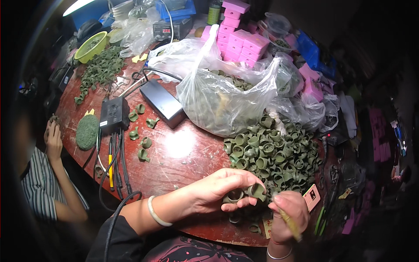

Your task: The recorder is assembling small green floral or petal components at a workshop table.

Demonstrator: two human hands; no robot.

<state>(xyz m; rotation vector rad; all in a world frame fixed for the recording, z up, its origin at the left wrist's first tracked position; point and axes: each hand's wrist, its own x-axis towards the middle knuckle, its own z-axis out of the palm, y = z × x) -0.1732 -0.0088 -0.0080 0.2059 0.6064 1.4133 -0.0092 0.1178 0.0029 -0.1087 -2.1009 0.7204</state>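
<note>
I've got the right hand [297, 208] between 4 and 5 o'clock, closed round a yellow tool [288, 222]; left hand [222, 187] between 5 and 6, holding two green rings [257, 191]; hands near each other, apart; ring pile [279, 159] at 4; clear bag [205, 107] at 1; pink boxes [238, 43] beyond it, also at 1.

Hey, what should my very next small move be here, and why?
I'd probably bring the tip of the yellow tool in your right hand onto the front green ring. Your left hand holds that ring out toward the tool, with a second ring behind it. The tip looks close, though I can't tell if they touch.
</note>
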